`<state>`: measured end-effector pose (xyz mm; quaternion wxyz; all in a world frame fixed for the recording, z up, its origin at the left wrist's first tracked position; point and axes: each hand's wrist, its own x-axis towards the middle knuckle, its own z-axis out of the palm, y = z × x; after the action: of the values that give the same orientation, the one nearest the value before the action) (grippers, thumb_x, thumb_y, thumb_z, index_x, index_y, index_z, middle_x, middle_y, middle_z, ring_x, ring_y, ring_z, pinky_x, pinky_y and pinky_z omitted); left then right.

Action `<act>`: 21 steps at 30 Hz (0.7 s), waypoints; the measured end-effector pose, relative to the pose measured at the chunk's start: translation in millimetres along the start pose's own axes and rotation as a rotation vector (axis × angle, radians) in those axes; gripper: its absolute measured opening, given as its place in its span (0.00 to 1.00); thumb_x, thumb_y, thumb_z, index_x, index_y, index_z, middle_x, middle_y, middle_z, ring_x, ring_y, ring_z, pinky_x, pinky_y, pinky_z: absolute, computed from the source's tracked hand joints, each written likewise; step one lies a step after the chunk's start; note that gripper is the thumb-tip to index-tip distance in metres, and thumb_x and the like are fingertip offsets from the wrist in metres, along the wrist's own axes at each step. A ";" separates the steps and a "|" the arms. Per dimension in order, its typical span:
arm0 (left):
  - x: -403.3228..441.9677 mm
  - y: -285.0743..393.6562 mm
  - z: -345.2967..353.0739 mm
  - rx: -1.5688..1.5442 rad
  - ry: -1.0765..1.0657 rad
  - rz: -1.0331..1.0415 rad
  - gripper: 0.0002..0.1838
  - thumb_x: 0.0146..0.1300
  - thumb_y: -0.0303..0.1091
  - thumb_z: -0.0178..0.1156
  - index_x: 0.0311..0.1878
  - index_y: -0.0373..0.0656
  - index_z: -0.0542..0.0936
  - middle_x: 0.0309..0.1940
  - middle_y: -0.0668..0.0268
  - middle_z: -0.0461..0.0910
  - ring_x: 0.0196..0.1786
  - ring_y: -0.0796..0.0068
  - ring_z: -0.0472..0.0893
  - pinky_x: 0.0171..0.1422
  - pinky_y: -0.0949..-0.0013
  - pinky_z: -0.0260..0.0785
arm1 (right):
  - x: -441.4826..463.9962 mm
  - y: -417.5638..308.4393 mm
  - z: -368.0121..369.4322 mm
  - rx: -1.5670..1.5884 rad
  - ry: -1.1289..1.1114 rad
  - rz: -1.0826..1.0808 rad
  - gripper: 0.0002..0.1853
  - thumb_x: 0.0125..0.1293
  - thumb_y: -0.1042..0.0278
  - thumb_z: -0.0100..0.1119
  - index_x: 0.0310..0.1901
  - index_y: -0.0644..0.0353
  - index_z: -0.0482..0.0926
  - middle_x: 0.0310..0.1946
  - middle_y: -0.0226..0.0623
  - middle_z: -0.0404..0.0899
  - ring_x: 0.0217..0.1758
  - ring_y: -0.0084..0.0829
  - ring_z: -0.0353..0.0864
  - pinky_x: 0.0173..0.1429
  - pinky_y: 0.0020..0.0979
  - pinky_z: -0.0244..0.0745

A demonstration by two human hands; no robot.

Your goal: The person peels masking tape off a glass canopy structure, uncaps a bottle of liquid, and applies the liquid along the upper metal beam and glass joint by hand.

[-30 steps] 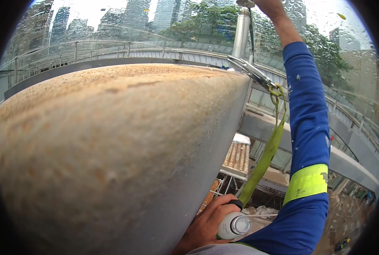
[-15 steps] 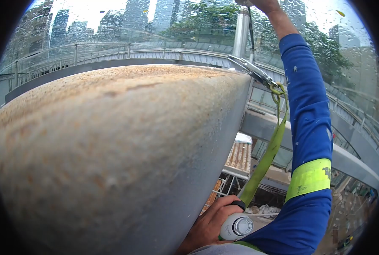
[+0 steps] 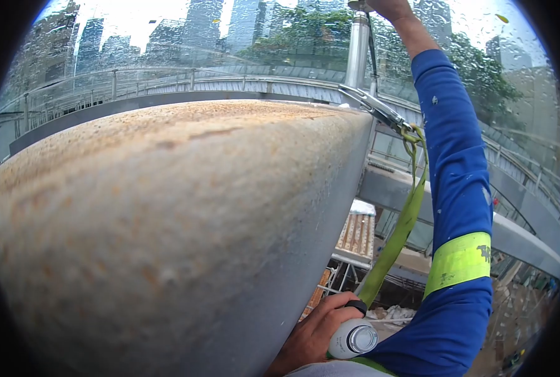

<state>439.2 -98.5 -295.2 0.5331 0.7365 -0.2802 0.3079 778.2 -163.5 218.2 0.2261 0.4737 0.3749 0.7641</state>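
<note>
My left hand (image 3: 314,336) is low in the head view beside the beam, its fingers closed around a whitish bottle (image 3: 343,342). The bottle's round mouth end points toward me, and a black round piece (image 3: 356,306) sits at my fingertips. My right hand (image 3: 390,7) reaches up to the head of a shiny metal post (image 3: 356,53). The top of the frame cuts off its fingers, so their grip is hidden. Below that hand, a silver safety hook (image 3: 374,105) lies against the far end of the beam, with a yellow-green webbing lanyard (image 3: 393,245) hanging from it.
A large, rust-stained grey beam (image 3: 167,207) fills the left and middle. Beyond it run a curved railing (image 3: 192,78) and wet, see-through panels (image 3: 292,44). Far below on the right are a grey girder (image 3: 525,242), a corrugated sheet (image 3: 357,232) and scattered debris (image 3: 396,312).
The whole view has shifted slightly, so the beam, hook and bottle appear a little lower and further right. Both hands keep their places, the left still around the bottle.
</note>
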 end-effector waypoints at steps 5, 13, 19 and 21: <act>1.4 12.3 -0.6 0.090 0.018 -0.009 0.28 0.60 0.35 0.75 0.60 0.42 0.74 0.63 0.52 0.73 0.67 0.52 0.78 0.71 0.54 0.72 | -0.4 -2.9 -5.4 0.009 -0.020 0.037 0.17 0.57 0.48 0.71 0.34 0.53 0.80 0.35 0.33 0.78 0.35 0.39 0.85 0.42 0.45 0.81; 4.8 13.1 0.9 0.097 0.047 0.012 0.23 0.60 0.28 0.74 0.56 0.43 0.74 0.59 0.55 0.76 0.64 0.56 0.79 0.69 0.56 0.71 | -0.2 -6.7 -12.3 0.186 -0.038 0.182 0.18 0.58 0.51 0.72 0.38 0.54 0.77 0.30 0.37 0.83 0.35 0.46 0.86 0.41 0.47 0.80; 2.3 14.1 2.4 0.119 0.057 -0.019 0.23 0.60 0.29 0.74 0.56 0.43 0.76 0.60 0.56 0.77 0.66 0.56 0.78 0.71 0.57 0.71 | 0.8 -11.7 -16.8 0.331 -0.027 0.266 0.17 0.58 0.56 0.73 0.39 0.55 0.76 0.30 0.38 0.86 0.37 0.47 0.88 0.42 0.47 0.81; 2.4 15.1 1.5 0.117 0.048 -0.037 0.22 0.60 0.29 0.74 0.55 0.43 0.76 0.60 0.56 0.77 0.66 0.56 0.78 0.71 0.57 0.71 | 0.3 -12.9 -17.7 0.350 -0.020 0.282 0.17 0.58 0.56 0.74 0.38 0.55 0.77 0.30 0.39 0.87 0.38 0.47 0.88 0.43 0.47 0.82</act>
<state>429.8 -104.2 -284.5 0.5014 0.7638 -0.2351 0.3316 762.1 -161.7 203.3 0.0352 0.5608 0.4296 0.7069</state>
